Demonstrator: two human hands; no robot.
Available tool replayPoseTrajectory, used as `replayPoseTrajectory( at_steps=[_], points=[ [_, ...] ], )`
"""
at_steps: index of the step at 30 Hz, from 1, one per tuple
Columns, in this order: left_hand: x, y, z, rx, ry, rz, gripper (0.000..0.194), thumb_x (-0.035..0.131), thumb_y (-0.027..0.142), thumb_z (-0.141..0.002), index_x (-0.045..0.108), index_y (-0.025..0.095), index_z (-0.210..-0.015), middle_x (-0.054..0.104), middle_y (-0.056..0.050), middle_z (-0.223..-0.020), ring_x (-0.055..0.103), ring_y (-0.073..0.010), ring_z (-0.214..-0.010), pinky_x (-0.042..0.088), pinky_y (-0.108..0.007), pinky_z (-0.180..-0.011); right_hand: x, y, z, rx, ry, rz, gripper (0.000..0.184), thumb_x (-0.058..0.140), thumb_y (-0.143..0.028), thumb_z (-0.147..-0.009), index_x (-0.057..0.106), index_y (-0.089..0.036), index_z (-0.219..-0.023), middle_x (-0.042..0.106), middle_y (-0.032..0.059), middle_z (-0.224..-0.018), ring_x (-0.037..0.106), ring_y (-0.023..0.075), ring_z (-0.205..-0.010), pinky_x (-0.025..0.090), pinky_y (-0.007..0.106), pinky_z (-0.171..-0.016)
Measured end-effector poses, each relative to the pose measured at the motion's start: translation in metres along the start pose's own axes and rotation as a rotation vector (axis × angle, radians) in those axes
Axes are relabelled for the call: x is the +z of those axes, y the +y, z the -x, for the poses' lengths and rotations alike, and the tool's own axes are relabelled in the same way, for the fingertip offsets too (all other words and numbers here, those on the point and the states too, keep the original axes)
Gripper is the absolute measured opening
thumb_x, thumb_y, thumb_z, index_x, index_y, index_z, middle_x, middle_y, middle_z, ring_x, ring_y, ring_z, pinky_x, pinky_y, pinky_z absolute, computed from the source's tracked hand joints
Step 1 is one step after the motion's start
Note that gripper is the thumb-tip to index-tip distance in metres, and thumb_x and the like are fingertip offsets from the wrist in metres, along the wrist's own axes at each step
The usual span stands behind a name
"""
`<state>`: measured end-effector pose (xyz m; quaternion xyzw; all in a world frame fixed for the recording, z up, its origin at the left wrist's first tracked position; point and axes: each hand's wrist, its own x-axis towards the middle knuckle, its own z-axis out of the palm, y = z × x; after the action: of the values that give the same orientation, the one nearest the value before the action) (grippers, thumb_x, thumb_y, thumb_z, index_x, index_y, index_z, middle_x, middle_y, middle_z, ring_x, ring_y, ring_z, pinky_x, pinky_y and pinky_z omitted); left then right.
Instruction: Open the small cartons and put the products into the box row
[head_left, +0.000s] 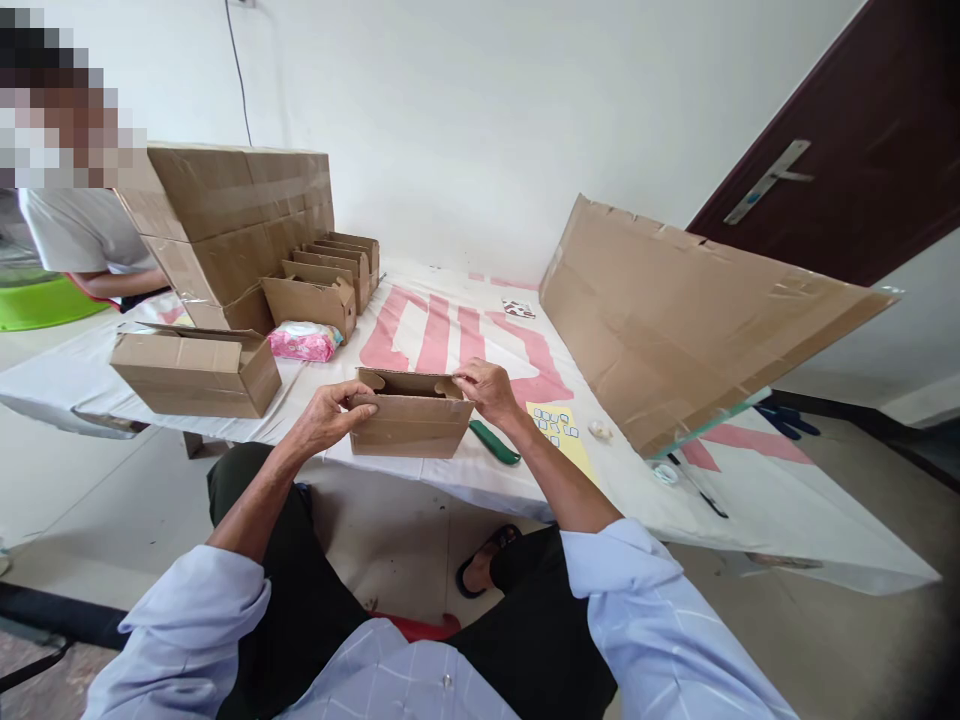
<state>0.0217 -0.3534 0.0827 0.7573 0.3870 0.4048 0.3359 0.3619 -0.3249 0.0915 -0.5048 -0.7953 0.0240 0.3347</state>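
Observation:
In front of me a small cardboard box stands upright at the table's front edge, its top side facing up and open. My left hand grips the box's left top corner, thumb along the front wall. At the right top corner, my right hand pinches the rim, its fingertips partly hidden. Just right of the box lies a dark green, long, rounded object. Beyond it, under my right forearm, is a yellow sheet with blue-outlined stickers or drawings.
Several open boxes stand in a row by a cardboard partition at left. Nearer are another box and a pink wipes pack. A large cardboard panel leans at right. A co-worker sits at far left.

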Motion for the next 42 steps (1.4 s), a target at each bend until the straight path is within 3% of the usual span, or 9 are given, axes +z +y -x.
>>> replayPoseTrajectory(
  at_steps=[5,11,15,20,23,27,35,38,42],
  points=[
    [0.002,-0.004,-0.001,0.009,0.041,-0.010,0.036,0.072,0.049,-0.085,0.078,0.016,-0.096,0.073,-0.004,-0.086,0.058,-0.0168,-0.076,0.049,-0.028,-0.074,0.005,-0.008,0.014,0.016,0.031,0.245,0.029,0.062,-0.023,-0.101,0.073,-0.022,-0.075,0.073,0.0069,-0.084,0.064,0.0221,-0.082,0.042,0.031,-0.068],
    [-0.005,-0.001,0.006,0.010,0.059,0.010,0.033,0.076,0.048,-0.086,0.078,0.017,-0.096,0.076,-0.004,-0.087,0.064,-0.0177,-0.079,0.053,-0.029,-0.079,-0.009,-0.023,0.024,0.159,0.172,-0.068,0.017,0.070,-0.034,-0.099,0.081,-0.021,-0.103,0.078,0.0079,-0.105,0.068,0.0210,-0.084,0.053,0.033,-0.078],
    [-0.013,0.003,0.014,0.048,-0.019,0.096,0.045,0.071,0.059,-0.097,0.080,0.017,-0.086,0.079,-0.009,-0.093,0.070,-0.0215,-0.089,0.056,-0.034,-0.086,-0.019,-0.034,0.038,0.267,-0.055,-0.399,0.031,0.076,-0.051,-0.095,0.079,-0.020,-0.091,0.077,0.0051,-0.089,0.069,0.0210,-0.081,0.056,0.034,-0.075],
    [-0.024,-0.003,0.014,0.081,-0.148,0.113,0.055,0.075,0.068,-0.097,0.080,0.017,-0.076,0.080,-0.015,-0.111,0.076,-0.0264,-0.099,0.062,-0.041,-0.093,-0.029,-0.035,0.047,0.168,-0.284,-0.319,0.067,0.095,-0.055,-0.078,0.077,-0.023,-0.133,0.071,0.0128,-0.145,0.068,0.0322,-0.131,0.057,0.049,-0.109],
    [-0.028,-0.011,0.001,0.209,-0.148,-0.045,0.049,0.086,0.067,-0.087,0.084,0.020,-0.099,0.077,-0.016,-0.132,0.073,-0.0326,-0.125,0.057,-0.050,-0.114,-0.027,-0.032,0.047,0.097,-0.349,-0.154,0.089,0.097,-0.055,-0.077,0.066,-0.024,-0.155,0.053,0.0165,-0.168,0.049,0.0385,-0.157,0.042,0.058,-0.129],
    [-0.029,-0.025,-0.021,0.256,-0.247,-0.229,0.079,0.088,0.076,-0.079,0.076,0.023,-0.136,0.071,-0.016,-0.147,0.062,-0.0367,-0.143,0.047,-0.056,-0.127,-0.020,-0.029,0.044,0.084,-0.423,0.011,0.104,0.094,-0.060,-0.081,0.052,-0.022,-0.168,0.043,0.0193,-0.177,0.034,0.0419,-0.168,0.031,0.063,-0.137],
    [-0.028,-0.041,-0.039,0.220,-0.380,-0.379,0.096,0.079,0.084,-0.083,0.064,0.024,-0.156,0.061,-0.016,-0.161,0.052,-0.0378,-0.152,0.039,-0.055,-0.131,-0.019,-0.043,0.032,-0.107,-0.472,0.110,0.081,0.091,-0.051,-0.088,0.064,-0.025,-0.160,0.050,0.0142,-0.174,0.044,0.0394,-0.162,0.035,0.061,-0.134],
    [-0.024,-0.038,-0.042,0.223,-0.438,-0.481,0.094,0.077,0.083,-0.085,0.065,0.024,-0.157,0.057,-0.017,-0.164,0.044,-0.0411,-0.156,0.030,-0.059,-0.133,-0.017,-0.053,0.029,-0.202,-0.534,0.134,0.065,0.088,-0.054,-0.091,0.075,-0.023,-0.147,0.065,0.0155,-0.160,0.049,0.0402,-0.155,0.043,0.061,-0.128],
    [-0.018,-0.028,-0.041,0.209,-0.435,-0.577,0.086,0.078,0.083,-0.084,0.071,0.028,-0.150,0.059,-0.015,-0.152,0.048,-0.0423,-0.144,0.038,-0.062,-0.125,-0.018,-0.056,0.032,-0.264,-0.480,0.219,0.061,0.090,-0.059,-0.089,0.081,-0.017,-0.133,0.071,0.0200,-0.142,0.056,0.0400,-0.147,0.048,0.058,-0.122]
  ],
)
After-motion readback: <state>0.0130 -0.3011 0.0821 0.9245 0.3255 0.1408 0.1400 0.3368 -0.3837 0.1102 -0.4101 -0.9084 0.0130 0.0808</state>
